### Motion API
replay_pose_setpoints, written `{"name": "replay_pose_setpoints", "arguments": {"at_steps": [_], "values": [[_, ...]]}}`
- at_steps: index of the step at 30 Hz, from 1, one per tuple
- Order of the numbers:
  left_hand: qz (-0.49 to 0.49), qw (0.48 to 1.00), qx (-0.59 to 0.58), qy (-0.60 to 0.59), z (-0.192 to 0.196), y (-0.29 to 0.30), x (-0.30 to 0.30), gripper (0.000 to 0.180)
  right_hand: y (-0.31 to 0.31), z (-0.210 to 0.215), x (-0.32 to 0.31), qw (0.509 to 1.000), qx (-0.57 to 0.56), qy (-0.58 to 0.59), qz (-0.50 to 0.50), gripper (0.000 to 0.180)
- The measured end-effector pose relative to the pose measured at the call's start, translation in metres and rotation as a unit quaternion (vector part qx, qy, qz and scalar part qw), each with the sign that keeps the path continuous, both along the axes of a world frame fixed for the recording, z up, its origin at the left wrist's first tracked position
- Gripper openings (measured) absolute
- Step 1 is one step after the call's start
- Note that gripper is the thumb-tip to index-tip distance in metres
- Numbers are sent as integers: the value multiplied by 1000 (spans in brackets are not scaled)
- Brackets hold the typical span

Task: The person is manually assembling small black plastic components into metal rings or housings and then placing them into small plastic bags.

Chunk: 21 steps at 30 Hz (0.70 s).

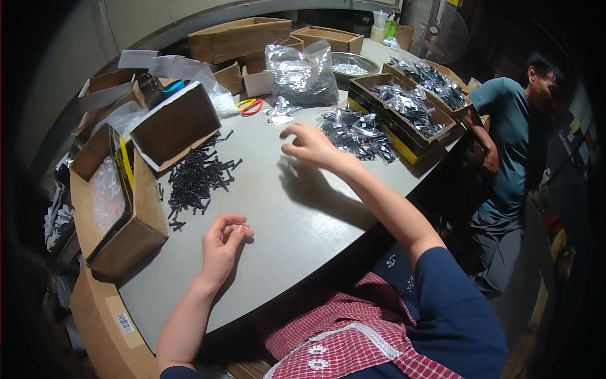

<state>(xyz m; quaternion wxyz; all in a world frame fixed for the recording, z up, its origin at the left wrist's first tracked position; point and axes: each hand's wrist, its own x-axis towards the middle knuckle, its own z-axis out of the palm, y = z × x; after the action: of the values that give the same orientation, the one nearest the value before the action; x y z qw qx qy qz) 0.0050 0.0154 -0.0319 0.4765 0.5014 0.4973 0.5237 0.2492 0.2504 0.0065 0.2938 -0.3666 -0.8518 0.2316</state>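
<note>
My left hand (pixel 222 247) is low over the table near its front, fingers curled in and the thumb pressed to them; whatever it may hold is too small to make out. To its upper left lies a loose pile of black screws (pixel 197 180), spilling from the mouth of a tipped cardboard box (pixel 178 123). My right hand (pixel 308 146) hovers above the table with fingers bent and apart, nothing visible between them. Just beyond it are a few small clear bags (pixel 281 114). Right of that hand sits a heap of filled clear packets (pixel 356 134) with dark contents.
Two open boxes of packets (pixel 410 110) stand at the right edge. A large clear bag (pixel 302 72), a metal bowl (pixel 353 66) and red-yellow scissors (pixel 250 106) are farther back. An open carton with plastic bags (pixel 113 208) stands left. A person (pixel 505 145) is beyond the table's right side.
</note>
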Motion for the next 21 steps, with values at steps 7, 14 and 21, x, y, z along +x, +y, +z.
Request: {"name": "replay_pose_setpoints", "arguments": {"at_steps": [7, 14, 21], "values": [[-34, 999, 22, 3, -2, 7, 5, 19, 134, -77, -23, 928, 299, -62, -213, 15], [-2, 1000, 8, -3, 3, -1, -2, 19, 65, -39, -36, 972, 184, 133, -52, 11], [30, 999, 26, 16, 11, 10, -10, 22, -29, -13, -30, 978, -46, 199, 49, 25]]}}
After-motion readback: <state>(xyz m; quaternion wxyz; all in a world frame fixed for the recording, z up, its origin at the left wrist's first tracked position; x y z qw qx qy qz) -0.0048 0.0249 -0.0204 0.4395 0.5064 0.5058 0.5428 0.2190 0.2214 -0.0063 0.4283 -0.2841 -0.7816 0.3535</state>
